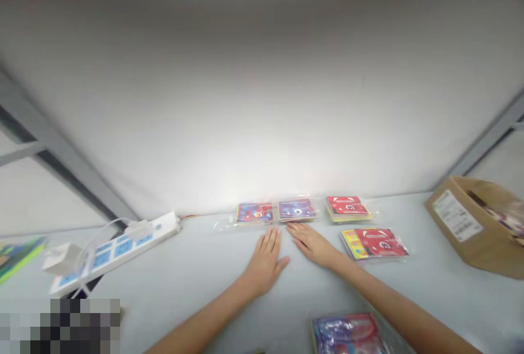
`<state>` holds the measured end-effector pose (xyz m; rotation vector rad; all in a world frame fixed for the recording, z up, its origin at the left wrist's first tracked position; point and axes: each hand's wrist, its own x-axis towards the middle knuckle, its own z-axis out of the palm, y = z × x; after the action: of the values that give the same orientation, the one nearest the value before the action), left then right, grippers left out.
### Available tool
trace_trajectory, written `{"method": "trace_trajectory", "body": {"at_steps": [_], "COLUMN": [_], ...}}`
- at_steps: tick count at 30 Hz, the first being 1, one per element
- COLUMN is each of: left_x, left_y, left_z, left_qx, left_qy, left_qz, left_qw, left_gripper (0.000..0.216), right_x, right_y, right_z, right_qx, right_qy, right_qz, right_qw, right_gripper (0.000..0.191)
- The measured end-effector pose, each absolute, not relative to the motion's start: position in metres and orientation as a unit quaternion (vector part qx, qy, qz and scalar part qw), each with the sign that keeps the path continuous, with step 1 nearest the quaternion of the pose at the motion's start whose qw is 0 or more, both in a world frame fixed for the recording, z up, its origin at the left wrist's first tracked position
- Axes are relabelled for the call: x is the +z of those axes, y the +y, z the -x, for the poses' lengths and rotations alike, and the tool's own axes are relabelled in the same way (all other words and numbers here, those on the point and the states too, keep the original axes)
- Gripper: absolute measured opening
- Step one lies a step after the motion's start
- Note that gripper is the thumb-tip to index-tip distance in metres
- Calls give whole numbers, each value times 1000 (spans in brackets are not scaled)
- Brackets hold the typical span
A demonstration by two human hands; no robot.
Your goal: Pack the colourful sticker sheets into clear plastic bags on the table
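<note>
My left hand (265, 264) lies flat on the pale table, fingers stretched toward a clear-wrapped pack of red and blue cards (254, 212) by the wall. My right hand (311, 245) is also flat and empty, its fingertips at the near edge of a purple card pack (297, 210); whether they touch it I cannot tell. To the right lie two red-topped packs, one at the back (347, 206) and one nearer (374, 243), beside my right forearm. Another wrapped purple and red pack (347, 335) rests at the near edge, partly cut off.
A white power strip (123, 250) with plugged-in adapters and a cable runs along the left. At the right stands an open cardboard box (470, 228) with a label and contents inside. A colourful flat item (18, 258) lies far left. A white wall (262, 124) closes the back.
</note>
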<state>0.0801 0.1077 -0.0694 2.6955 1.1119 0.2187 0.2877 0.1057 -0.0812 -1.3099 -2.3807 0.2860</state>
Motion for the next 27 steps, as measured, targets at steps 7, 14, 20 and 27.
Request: {"method": "trace_trajectory", "body": {"at_steps": [7,14,20,27], "left_x": [-51,-64,-72,-69], "left_y": [98,117,128,113], "left_z": [-71,-62,-60,-56], "left_qx": [66,86,127,155], "left_qy": [264,307,355,331], "left_qz": [-957,-944,-925,-929], "left_qw": [104,87,55,48], "left_gripper": [43,45,45,40], "right_x": [-72,-80,-86,-83], "right_y": [84,88,103,91], "right_z": [-296,-305,-302,-303], "right_qx": [116,125,90,111], "right_qy": [-860,-869,-852,-865], "right_qz": [448,431,451,421], "right_qw": [214,206,251,248], "right_gripper": [41,41,42,38]}}
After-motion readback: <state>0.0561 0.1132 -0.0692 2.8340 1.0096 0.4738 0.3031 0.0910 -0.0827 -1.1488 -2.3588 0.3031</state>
